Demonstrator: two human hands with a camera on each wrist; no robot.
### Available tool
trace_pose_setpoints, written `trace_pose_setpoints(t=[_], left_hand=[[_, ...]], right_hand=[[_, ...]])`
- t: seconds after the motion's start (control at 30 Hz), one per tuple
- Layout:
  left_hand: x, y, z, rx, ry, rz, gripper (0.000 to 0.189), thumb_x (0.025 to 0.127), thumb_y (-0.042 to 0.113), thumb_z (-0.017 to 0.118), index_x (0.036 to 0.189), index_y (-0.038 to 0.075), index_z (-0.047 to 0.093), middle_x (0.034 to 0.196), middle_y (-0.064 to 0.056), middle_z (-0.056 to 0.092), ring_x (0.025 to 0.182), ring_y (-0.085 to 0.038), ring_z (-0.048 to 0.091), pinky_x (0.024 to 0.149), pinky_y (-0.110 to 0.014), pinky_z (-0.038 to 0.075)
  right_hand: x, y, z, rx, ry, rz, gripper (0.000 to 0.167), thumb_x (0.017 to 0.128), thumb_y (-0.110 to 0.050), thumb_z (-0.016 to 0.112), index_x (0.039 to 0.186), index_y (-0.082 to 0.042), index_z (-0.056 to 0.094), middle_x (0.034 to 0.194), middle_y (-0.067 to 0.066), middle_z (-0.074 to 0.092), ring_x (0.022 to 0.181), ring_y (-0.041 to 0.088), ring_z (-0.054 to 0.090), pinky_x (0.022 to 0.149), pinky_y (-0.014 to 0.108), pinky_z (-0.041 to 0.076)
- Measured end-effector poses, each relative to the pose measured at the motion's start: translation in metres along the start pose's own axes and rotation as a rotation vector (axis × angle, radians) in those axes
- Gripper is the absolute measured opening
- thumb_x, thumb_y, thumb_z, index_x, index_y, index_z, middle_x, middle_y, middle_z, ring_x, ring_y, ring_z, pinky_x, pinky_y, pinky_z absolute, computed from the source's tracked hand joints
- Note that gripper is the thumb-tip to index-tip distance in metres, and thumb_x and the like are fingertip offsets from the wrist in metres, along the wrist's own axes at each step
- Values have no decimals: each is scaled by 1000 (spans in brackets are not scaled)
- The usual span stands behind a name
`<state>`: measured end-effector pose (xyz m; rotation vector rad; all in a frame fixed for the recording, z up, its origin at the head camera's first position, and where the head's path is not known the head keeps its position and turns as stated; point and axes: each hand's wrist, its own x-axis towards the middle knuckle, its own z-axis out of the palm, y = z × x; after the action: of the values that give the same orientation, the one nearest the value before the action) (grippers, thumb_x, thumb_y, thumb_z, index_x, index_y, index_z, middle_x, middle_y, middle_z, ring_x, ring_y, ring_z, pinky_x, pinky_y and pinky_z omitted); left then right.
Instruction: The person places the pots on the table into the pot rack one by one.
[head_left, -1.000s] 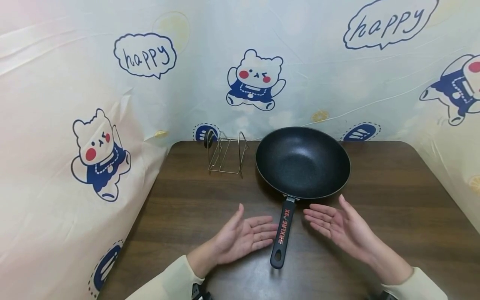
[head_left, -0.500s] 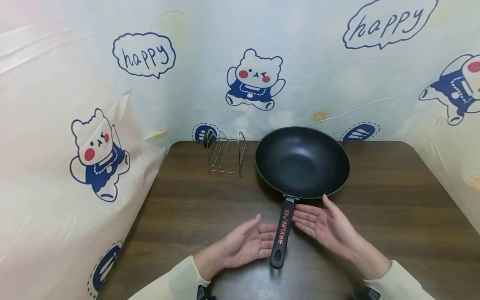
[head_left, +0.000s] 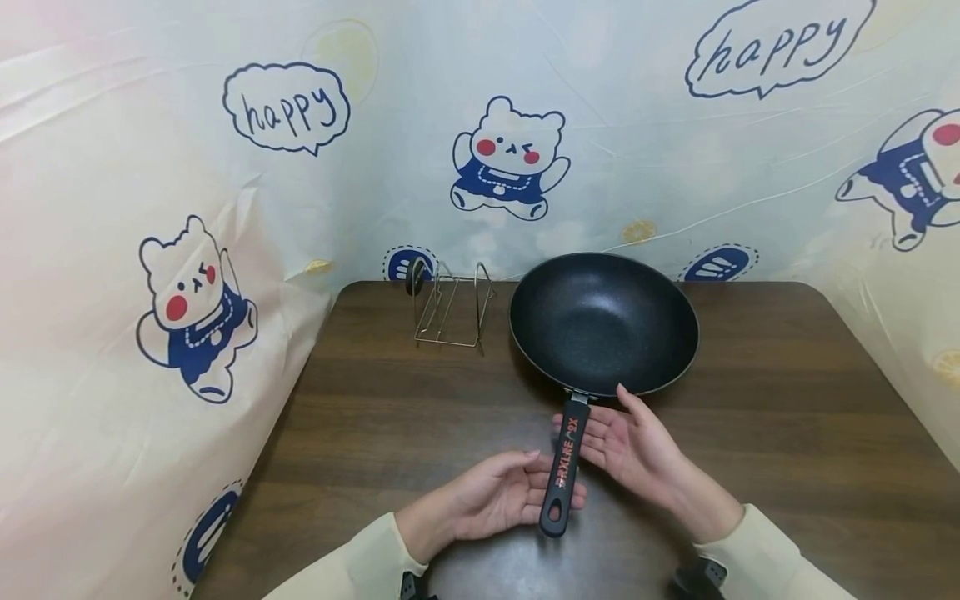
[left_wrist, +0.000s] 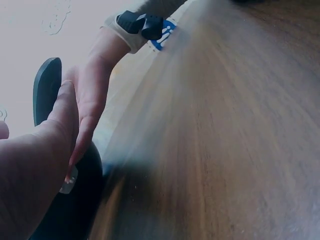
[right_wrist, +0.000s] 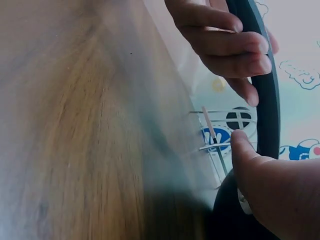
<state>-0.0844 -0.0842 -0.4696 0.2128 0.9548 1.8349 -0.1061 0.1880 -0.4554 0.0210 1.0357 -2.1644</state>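
A black frying pan (head_left: 603,325) sits on the table, its long handle (head_left: 566,467) with red lettering reaching toward me. My left hand (head_left: 495,497) comes in from the left, palm up, with its fingers passing under the lower half of the handle. Nearer the pan, my right hand (head_left: 637,457) does the same from the right; its thumb is up beside the pan's rim. Fingertips of both hands show on the far side of the handle. In the right wrist view the left fingers (right_wrist: 230,45) lie against the handle (right_wrist: 267,95), relaxed and not wrapped round it.
A wire rack (head_left: 452,308) with a round black piece (head_left: 415,277) at its left stands left of the pan, near the back edge. The brown wooden table (head_left: 787,400) meets a printed cloth backdrop (head_left: 630,125) behind and at both sides.
Both hands have moved inward toward the handle, the left rightward and the right leftward, and their fingers have slid beneath it. The pan has stayed in place.
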Motion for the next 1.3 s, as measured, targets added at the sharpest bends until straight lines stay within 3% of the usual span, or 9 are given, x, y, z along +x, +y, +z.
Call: trace_pose_setpoints(t=[0.1,0.3,0.53,0.6,0.73,0.87,0.97,1.1,1.3], left_hand=[[2,-1,0,-4,-12,2,60,118,36,37,158,-8,38,141,-17,70,126,-19,74,109,-31,60],[4,-1,2,-1,-34,-7,67,117,35,36,160,-16,31,128,-7,74,122,-16,75,107,-28,60],[6,1,6,0,-14,-29,70,117,32,37,162,-19,25,124,-5,76,120,-14,76,107,-28,61],[6,1,7,-1,-3,-37,70,116,33,39,162,-18,26,122,-5,77,118,-14,76,108,-28,61],[8,1,11,0,27,-54,62,114,33,44,158,-10,40,118,-5,78,114,-13,76,105,-29,62],[10,-1,15,-4,37,-65,50,115,34,46,150,-1,51,116,-5,77,113,-13,76,102,-30,62],[12,-3,18,-10,35,-69,45,117,35,44,145,2,54,116,-4,77,112,-12,75,102,-29,62],[14,-6,22,-27,43,-63,36,119,35,39,138,10,57,110,0,74,104,-9,72,96,-25,61],[17,-10,30,-78,46,-39,31,121,37,33,125,17,56,98,8,59,84,-4,54,81,-19,50]], right_hand=[[7,3,0,41,17,-7,93,116,-65,23,173,5,-1,180,26,22,145,16,63,118,28,53],[19,6,2,63,42,-20,87,118,-59,25,172,5,1,168,20,51,138,17,67,116,30,55],[28,5,9,17,73,-18,75,120,-46,26,172,6,7,173,23,43,135,15,69,116,30,56],[29,4,12,9,71,-17,72,121,-42,23,172,6,6,169,22,48,134,15,69,115,29,56],[30,2,15,25,67,-23,67,121,-35,21,170,7,7,150,17,64,129,16,71,113,29,57],[31,1,17,61,73,-28,52,121,-29,23,161,3,23,133,12,70,123,18,74,111,31,60],[31,0,19,81,92,-21,39,121,-25,22,149,-1,33,124,9,70,116,18,74,108,32,61],[32,0,22,96,135,-3,34,120,-23,21,142,-3,40,113,5,67,105,15,70,102,30,62],[35,1,29,104,200,-3,32,120,-23,20,136,-6,42,105,-1,60,93,11,61,91,26,58]])
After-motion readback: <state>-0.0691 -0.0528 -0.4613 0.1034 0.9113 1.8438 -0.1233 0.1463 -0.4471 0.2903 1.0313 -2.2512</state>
